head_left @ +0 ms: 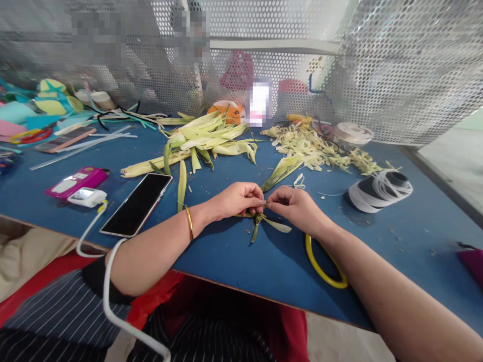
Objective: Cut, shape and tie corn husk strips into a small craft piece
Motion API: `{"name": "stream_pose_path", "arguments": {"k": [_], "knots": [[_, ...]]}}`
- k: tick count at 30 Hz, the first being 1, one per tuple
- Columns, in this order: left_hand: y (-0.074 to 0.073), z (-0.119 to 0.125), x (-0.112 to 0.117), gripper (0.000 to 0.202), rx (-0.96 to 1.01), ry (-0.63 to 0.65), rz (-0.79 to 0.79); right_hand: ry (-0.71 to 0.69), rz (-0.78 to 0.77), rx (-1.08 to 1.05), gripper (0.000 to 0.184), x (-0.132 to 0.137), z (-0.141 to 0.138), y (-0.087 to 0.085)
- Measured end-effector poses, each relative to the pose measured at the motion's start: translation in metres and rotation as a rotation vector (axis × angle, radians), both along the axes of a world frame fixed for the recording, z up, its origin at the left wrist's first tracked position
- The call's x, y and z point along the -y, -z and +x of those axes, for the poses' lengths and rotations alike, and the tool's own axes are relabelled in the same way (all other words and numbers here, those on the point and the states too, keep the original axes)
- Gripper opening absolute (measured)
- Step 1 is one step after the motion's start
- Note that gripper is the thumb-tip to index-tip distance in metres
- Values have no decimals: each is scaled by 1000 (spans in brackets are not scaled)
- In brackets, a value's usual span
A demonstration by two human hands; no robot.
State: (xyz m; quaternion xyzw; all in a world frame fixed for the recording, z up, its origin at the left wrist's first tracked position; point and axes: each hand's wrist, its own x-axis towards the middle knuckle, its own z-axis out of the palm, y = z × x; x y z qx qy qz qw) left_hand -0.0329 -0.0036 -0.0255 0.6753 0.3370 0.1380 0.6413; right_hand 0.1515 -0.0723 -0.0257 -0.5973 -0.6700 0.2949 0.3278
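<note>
My left hand (241, 202), with a gold bangle at the wrist, is closed around the middle of a corn husk bundle (284, 172). The bundle's broad leafy part reaches away from me, and its knotted, twisted end (258, 221) shows below my fingers. My right hand (298, 208) pinches close against the left fingertips. Whatever thin thing lies in that pinch is too small to make out. A narrow husk strip (278, 226) sticks out under the right hand. Beyond it lies a small tangle of white thread (299, 181).
A spool of white thread (379, 191) lies at right, near a yellow ring (326, 271). Behind are corn husks (207, 133), shredded husk pieces (302, 146) and a tape roll (352, 134). At left are a phone (138, 203) and a white cable (109, 291). Perforated mesh (279, 60) stands behind.
</note>
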Motion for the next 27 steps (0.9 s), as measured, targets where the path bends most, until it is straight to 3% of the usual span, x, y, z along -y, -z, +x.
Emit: {"name": "stream_pose_path", "arguments": {"k": [7,16,19,22,27], "knots": [[-3,1,0,13,-18,-53,46,-27,-54,-75,18,-1,3,3],[-3,3,1,10,-21,-122,67,-182,73,-2,13,4,-2,-3],[-2,2,1,11,-2,-125,65,-115,56,-3,13,2,-1,-1],[-1,0,1,12,-6,-119,98,-14,19,-130,9,-1,-1,5],[1,0,0,8,8,-95,290,-71,-28,-379,25,-5,-5,15]]}}
